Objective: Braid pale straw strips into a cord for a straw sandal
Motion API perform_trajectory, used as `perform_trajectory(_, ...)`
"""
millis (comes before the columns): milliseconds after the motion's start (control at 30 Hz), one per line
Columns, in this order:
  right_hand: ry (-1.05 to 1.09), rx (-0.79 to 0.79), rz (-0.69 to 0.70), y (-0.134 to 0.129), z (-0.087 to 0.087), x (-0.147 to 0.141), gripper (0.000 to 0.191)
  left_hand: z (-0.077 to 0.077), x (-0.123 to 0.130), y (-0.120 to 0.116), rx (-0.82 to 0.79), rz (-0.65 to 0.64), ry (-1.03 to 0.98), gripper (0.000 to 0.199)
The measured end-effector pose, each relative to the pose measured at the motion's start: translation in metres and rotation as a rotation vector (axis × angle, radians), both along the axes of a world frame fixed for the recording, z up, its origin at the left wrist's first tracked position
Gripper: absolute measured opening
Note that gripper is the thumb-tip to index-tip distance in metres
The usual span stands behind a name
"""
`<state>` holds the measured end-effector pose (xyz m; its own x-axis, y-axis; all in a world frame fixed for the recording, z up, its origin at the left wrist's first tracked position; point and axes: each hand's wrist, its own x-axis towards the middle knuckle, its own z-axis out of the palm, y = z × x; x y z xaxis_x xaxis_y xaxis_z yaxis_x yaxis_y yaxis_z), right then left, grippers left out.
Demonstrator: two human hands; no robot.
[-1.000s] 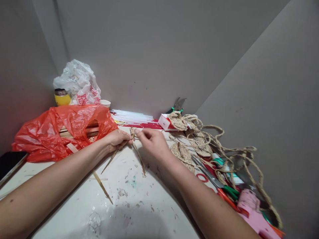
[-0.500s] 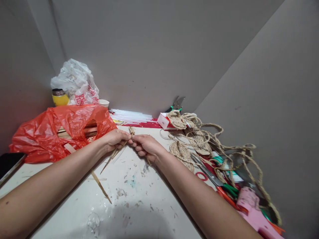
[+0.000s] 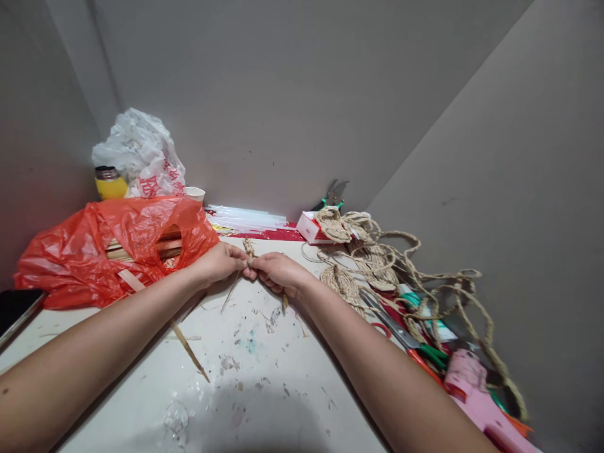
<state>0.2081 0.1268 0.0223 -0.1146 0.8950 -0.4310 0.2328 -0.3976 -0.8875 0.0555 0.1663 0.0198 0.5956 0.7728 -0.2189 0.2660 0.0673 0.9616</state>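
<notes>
My left hand [image 3: 224,263] and my right hand [image 3: 279,272] meet over the white tabletop [image 3: 264,402], fingertips pinched together. Between them they grip a short braid of straw [image 3: 248,247], whose plaited end sticks up past the fingers. Loose strands hang below: a thin one [image 3: 229,296] under my left hand and a darker end [image 3: 285,302] under my right. The exact spot where the strands cross is hidden by the fingers. A single flat straw strip [image 3: 189,349] lies on the table beside my left forearm.
At left sit a red plastic bag [image 3: 70,251] of straw strips, a yellow jar [image 3: 111,184] and a phone [image 3: 19,314]. Glue sticks [image 3: 248,219] lie at the back. Along the right are coiled braided cord [image 3: 342,286], scissors [image 3: 401,333], pruning shears [image 3: 334,196] and a pink glue gun [image 3: 481,402].
My fingers have shifted on the braid, both hands drawing closer together. The strands that fanned out beneath my left hand are now fewer, and a strand end shows more plainly below my right.
</notes>
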Motion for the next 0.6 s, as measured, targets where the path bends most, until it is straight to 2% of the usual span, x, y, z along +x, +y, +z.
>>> perform_trajectory(200, -0.022, 0.060, -0.086, 0.001, -0.005, -0.006, 0.023, 0.006, 0.000, -0.003, 0.284, -0.032, 0.176, 0.014)
perform_trajectory(400, -0.040, 0.094, -0.142, 0.000, -0.007, -0.009, 0.021, 0.021, 0.000, -0.014, 0.599, 0.058, 0.503, 0.014)
perform_trajectory(600, 0.027, 0.081, -0.155, -0.001, -0.006, -0.008, 0.029, 0.024, 0.006, -0.031, 0.647, 0.054, 0.530, 0.014)
